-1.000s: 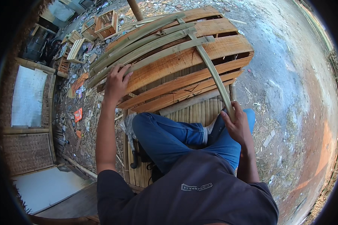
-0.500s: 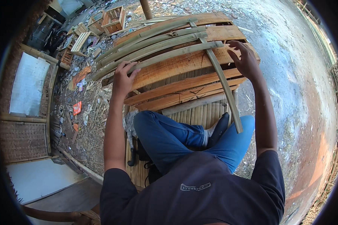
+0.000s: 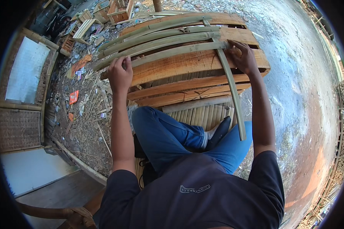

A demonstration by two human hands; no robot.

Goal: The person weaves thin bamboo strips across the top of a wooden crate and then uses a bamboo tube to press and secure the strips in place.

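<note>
Several split bamboo strips lie side by side across a low slatted wooden bench (image 3: 168, 71). The nearest bamboo strip (image 3: 179, 50) is held at both ends. My left hand (image 3: 119, 74) is closed around its left end, which the fingers partly hide. At the other end, my right hand (image 3: 242, 57) pinches the tip between thumb and fingers. Under the strips' right ends, a crosswise bamboo strip (image 3: 232, 89) slants toward me and reaches my knee. Farther back, another bamboo strip (image 3: 168, 39) rests on the planks.
I sit cross-legged on a bamboo-slat platform (image 3: 202, 114). Wooden crates (image 3: 120, 13) stand at the back left, near littered ground with an orange wrapper (image 3: 73, 97). A bamboo post (image 3: 157, 5) rises behind the bench. Bare ground (image 3: 294, 95) stretches to the right; woven panels (image 3: 19, 129) stand left.
My right hand has closed on the right end of the nearest bamboo strip. My left hand has shifted left along it and gripped its end. The whole view has tilted slightly.
</note>
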